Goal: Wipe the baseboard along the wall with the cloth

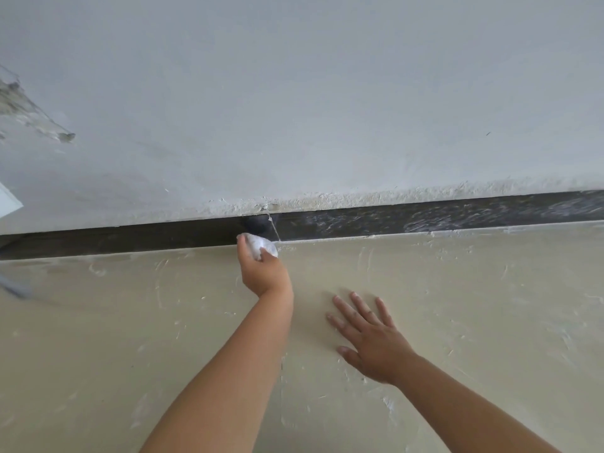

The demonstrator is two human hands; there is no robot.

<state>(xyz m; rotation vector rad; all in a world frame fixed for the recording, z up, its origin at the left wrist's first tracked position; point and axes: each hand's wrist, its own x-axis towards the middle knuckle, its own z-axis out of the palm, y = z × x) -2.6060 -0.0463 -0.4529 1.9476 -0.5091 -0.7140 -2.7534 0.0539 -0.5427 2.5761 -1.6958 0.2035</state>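
A dark baseboard runs across the view where the pale grey wall meets the beige floor. To the right it is streaked with white dust; to the left it looks darker. My left hand grips a small bunched white cloth and holds it against the bottom edge of the baseboard near the middle. My right hand lies flat on the floor with its fingers spread, to the right of and nearer than the left hand.
The wall's lower edge is rough with crumbling plaster. A damaged patch shows on the wall at the far left. White smears and flecks cover the floor. A blurred grey object lies at the left edge.
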